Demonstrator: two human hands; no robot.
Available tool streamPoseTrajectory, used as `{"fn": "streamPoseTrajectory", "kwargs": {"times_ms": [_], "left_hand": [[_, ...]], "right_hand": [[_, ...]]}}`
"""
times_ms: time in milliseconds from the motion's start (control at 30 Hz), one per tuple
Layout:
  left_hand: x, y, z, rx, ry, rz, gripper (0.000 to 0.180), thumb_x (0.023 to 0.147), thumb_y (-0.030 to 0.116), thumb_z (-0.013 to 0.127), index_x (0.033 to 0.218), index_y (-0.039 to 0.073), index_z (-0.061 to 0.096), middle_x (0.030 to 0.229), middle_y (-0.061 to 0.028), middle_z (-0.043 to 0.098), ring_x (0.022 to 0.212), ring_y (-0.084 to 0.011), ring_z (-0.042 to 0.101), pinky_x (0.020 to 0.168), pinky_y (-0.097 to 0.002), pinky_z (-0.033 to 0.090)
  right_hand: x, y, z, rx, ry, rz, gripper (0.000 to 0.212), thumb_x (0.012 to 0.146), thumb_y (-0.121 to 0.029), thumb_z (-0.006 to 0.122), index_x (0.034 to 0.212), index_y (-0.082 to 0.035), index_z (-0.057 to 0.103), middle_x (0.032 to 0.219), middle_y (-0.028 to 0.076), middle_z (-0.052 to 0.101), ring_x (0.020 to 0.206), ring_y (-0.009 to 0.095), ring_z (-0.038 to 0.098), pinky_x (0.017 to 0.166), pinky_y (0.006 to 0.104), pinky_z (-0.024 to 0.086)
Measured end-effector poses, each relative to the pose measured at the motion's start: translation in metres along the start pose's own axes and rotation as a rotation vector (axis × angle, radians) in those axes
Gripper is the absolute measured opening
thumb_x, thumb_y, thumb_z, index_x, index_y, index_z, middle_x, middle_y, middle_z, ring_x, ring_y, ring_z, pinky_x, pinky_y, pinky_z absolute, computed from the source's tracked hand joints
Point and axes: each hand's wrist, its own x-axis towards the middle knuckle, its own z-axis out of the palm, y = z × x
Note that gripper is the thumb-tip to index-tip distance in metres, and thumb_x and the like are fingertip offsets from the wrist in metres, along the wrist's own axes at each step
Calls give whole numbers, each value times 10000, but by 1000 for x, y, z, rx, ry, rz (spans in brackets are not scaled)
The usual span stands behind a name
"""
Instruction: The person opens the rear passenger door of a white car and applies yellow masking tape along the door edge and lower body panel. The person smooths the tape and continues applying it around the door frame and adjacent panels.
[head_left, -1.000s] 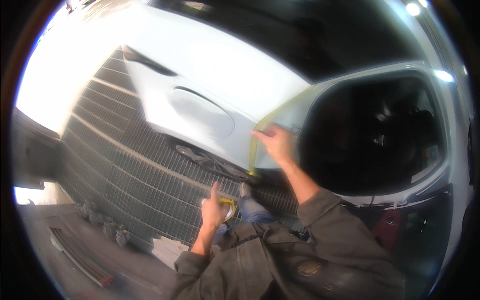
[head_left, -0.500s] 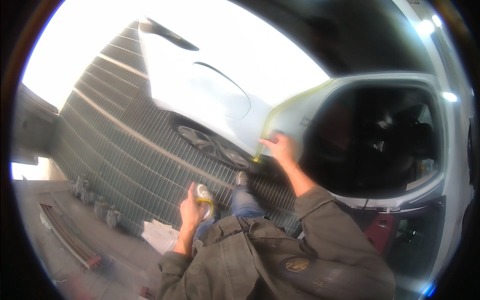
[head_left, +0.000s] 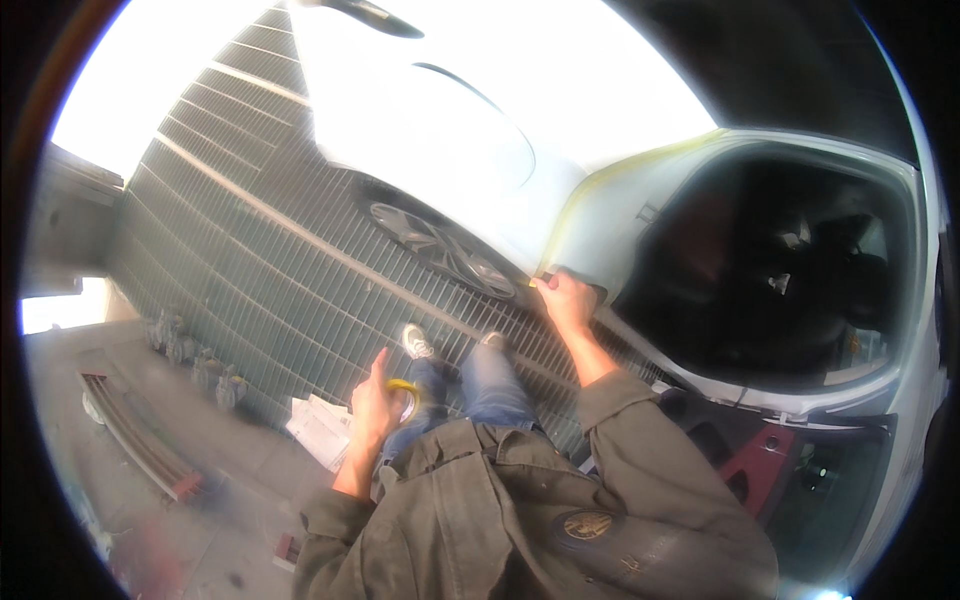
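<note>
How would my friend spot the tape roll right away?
Find the white car, then its spoked wheel, then the left hand below it in the picture. The tape roll there is a yellow ring, unlike the long, flat yellow strip on the car.

The tape roll (head_left: 407, 385) is yellow, the car (head_left: 450, 140) white, the grating (head_left: 255, 255) striped grey.

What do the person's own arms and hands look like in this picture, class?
Loose olive-brown sleeves cover the upper arms and end on the forearms. The left hand and right hand are bare, without gloves.
</note>
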Motion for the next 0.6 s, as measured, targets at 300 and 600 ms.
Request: {"fn": "streamPoseTrajectory", "kwargs": {"times_ms": [300, 600], "left_hand": [[-14, 9, 3, 36, -54, -54, 791, 764, 111, 699, 1515, 66, 453, 804, -224, 715, 758, -430, 705, 749, -510, 555], [-14, 34, 9, 65, -110, 137, 698, 775, 108, 708, 1449, 69, 533, 782, -214, 677, 733, -389, 695, 705, -463, 540]], "right_hand": [[-13, -1, 19, 1, 157, 32, 337, 765, -321, 866, 790, -123, 594, 722, 66, 663, 643, 330, 674, 562, 456, 517], [-47, 4, 18, 383, 35, 216, 224, 806, -198, 831, 792, -99, 631, 770, 76, 690, 671, 299, 699, 602, 422, 540]]}}
